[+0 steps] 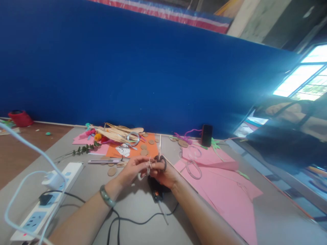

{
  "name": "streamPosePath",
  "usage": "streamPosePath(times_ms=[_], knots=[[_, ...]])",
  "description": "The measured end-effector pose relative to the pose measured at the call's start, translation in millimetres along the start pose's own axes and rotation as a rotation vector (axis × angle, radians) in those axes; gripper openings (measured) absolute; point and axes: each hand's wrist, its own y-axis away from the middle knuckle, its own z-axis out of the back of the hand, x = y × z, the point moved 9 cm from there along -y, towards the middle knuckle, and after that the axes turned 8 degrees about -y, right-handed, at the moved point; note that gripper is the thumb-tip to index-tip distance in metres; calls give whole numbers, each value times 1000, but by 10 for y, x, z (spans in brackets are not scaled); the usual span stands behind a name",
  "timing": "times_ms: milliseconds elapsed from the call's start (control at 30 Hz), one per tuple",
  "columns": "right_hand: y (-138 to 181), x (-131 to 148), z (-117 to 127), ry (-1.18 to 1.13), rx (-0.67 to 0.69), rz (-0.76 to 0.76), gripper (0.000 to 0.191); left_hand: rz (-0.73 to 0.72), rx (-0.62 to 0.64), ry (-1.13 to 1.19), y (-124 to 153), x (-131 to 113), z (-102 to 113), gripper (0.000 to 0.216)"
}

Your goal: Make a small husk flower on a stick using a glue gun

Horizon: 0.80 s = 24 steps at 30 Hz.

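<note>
Near the middle of the table my two hands meet, fingertips closed on a thin pale cord (150, 163) with small loops. My left hand (133, 169), with a green bangle at the wrist, pinches it from the left. From the right, my right hand (165, 175) pinches the same cord. Black-handled scissors (163, 160) show right at its fingers, blades pointing away; whether they hang on the fingers or lie behind them, I cannot tell. Beneath the hands lies a black glue gun (156, 194), partly hidden, with a whitish stick out of its near end.
A power strip (57, 185) with cables stands left. Behind are raffia strands (114, 132), orange paper (153, 148), wooden discs (111, 171) and a utility knife (103, 161). Pink sheets (224, 194) and a phone (206, 135) lie right. A blue partition (153, 75) closes the back.
</note>
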Motion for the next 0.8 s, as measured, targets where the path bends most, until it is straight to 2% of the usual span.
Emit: streamPosePath(times_ms=[167, 267, 433, 600, 667, 800], knots=[[20, -47, -31, -33, 36, -69, 20, -35, 26, 20, -4, -37, -3, 16], [5, 25, -18, 64, 15, 13, 23, -69, -32, 3, -27, -85, 54, 17], [0, 157, 119, 250, -141, 171, 28, -103, -151, -4, -35, -183, 134, 21], [55, 283, 157, 539, -199, 272, 40, -118, -266, -14, -23, -218, 240, 25], [72, 312, 143, 666, -178, 264, 43, -124, -314, -12, -26, -212, 313, 27], [69, 268, 130, 824, -48, 146, 44, -140, -380, -19, -39, -198, 443, 31]])
